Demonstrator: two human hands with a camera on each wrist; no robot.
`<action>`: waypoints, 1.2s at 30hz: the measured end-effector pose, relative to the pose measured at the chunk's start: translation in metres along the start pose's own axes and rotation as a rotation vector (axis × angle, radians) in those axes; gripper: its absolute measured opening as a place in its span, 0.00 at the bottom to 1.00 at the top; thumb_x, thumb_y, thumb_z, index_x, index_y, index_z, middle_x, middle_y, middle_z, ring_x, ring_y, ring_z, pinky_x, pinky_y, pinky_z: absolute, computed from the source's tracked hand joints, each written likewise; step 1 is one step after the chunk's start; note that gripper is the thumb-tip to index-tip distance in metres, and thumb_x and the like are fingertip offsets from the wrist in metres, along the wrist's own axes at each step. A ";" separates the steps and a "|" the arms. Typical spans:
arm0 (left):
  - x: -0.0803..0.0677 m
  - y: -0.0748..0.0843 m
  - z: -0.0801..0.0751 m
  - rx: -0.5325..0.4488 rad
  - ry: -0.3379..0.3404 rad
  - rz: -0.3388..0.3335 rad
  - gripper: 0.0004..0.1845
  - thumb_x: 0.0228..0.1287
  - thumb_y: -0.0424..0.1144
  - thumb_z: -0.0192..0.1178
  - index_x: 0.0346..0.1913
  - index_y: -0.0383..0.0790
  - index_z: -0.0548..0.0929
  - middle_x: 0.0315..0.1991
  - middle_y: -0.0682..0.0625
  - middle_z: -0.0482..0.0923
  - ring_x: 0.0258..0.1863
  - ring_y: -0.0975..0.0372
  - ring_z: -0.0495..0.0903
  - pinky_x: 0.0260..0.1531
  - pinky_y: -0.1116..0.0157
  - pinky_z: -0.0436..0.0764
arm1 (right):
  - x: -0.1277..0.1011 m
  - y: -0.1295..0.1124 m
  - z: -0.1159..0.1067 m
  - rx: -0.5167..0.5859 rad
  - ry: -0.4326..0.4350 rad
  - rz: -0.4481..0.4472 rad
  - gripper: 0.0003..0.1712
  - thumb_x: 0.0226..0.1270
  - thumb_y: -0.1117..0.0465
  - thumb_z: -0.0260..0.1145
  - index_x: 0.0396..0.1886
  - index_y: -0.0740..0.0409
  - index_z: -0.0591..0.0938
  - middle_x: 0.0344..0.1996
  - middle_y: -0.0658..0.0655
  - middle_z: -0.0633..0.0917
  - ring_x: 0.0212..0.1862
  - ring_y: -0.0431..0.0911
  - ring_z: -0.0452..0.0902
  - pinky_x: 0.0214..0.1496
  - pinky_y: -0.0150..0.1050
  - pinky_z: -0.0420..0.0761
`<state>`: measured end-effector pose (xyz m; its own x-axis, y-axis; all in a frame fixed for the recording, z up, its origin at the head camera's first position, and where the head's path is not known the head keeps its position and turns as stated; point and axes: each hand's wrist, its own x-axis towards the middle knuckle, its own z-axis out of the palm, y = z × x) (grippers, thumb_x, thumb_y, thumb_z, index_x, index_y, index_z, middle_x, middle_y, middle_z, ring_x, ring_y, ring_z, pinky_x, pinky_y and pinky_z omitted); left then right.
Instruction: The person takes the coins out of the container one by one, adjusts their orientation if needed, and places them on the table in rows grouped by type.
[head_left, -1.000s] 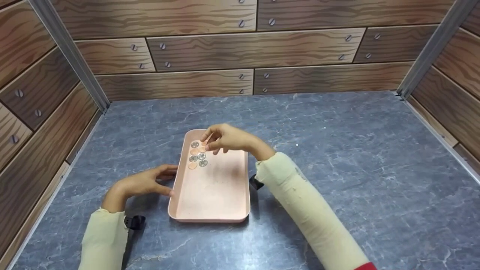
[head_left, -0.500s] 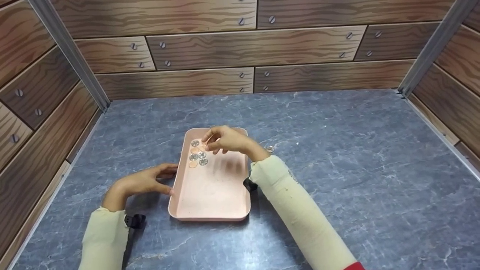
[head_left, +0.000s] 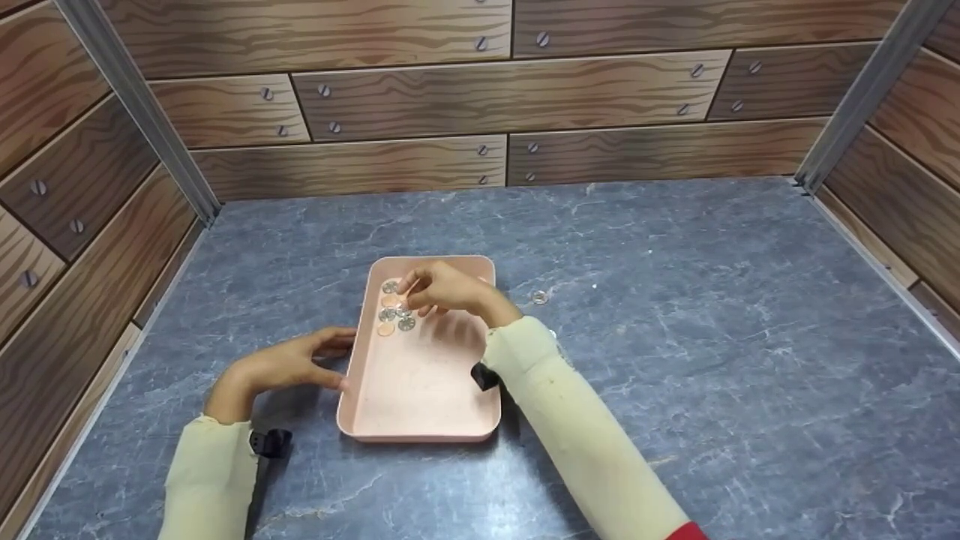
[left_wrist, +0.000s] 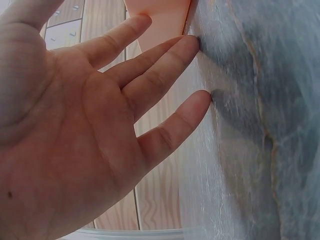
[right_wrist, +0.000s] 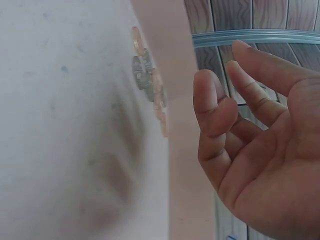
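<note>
A shallow pink tray [head_left: 420, 390] lies on the grey marble tabletop [head_left: 675, 300]. Several silver and copper coins [head_left: 394, 309] sit in a cluster at its far left corner, also visible in the right wrist view as coins [right_wrist: 147, 82] beside the tray wall [right_wrist: 172, 100]. My right hand [head_left: 417, 292] hovers just over the coins with loosely curled fingers [right_wrist: 212, 107]; no coin shows between them. My left hand [head_left: 330, 358] rests on the table, its straight fingers [left_wrist: 165, 65] touching the outside of the tray's left wall [left_wrist: 160, 17].
One loose silver coin [head_left: 539, 297] lies on the table right of the tray. Wood-patterned panels [head_left: 510, 97] wall in the back and both sides, with metal corner posts [head_left: 135, 105].
My right hand has sunk lower over the coin cluster and its forearm has swung left, uncovering the loose coin on the table. The left hand and tray have stayed put.
</note>
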<state>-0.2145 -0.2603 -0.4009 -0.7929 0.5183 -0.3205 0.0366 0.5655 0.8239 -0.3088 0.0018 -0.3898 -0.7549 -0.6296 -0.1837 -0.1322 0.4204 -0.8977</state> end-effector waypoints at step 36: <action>0.000 -0.001 0.000 -0.005 0.001 0.025 0.46 0.56 0.40 0.70 0.73 0.33 0.56 0.72 0.33 0.57 0.72 0.40 0.58 0.70 0.44 0.60 | 0.011 0.027 0.019 -0.185 0.044 -0.001 0.12 0.57 0.73 0.64 0.42 0.63 0.84 0.22 0.46 0.77 0.20 0.37 0.67 0.20 0.27 0.68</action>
<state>-0.2148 -0.2610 -0.4022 -0.7921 0.5317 -0.2998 0.0533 0.5496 0.8337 -0.3086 -0.0060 -0.4231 -0.7815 -0.6028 -0.1611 -0.2464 0.5353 -0.8079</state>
